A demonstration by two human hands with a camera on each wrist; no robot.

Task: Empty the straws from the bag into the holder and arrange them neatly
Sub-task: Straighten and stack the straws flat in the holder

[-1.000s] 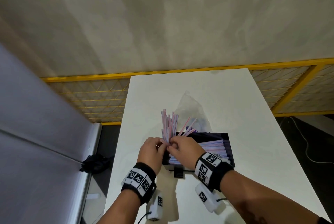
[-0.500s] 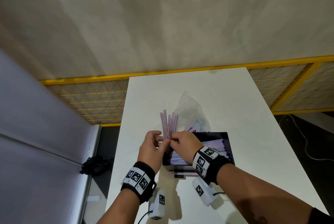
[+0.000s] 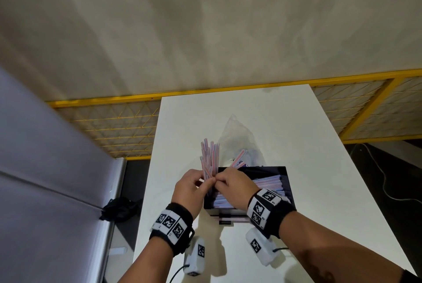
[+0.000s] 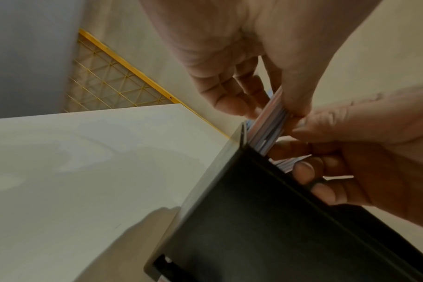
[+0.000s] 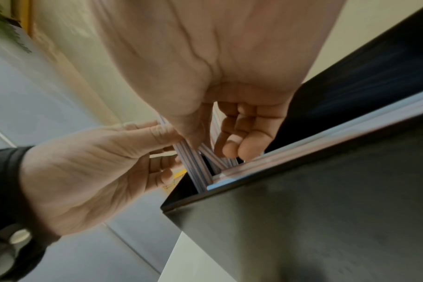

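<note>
White table (image 3: 296,145): left hand (image 3: 188,188) and right hand (image 3: 233,188) both pinch upright straws (image 3: 210,157) over the black holder (image 3: 285,177), clear bag (image 3: 237,136) behind.

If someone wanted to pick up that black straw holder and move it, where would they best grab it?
Probably by its two short end walls, one hand coming in from each side. The black holder is a straight-walled open box, and straws already lie lengthwise inside, so a level grip on the ends should keep them from spilling. The standing bundle at its left end would need laying down first.
</note>
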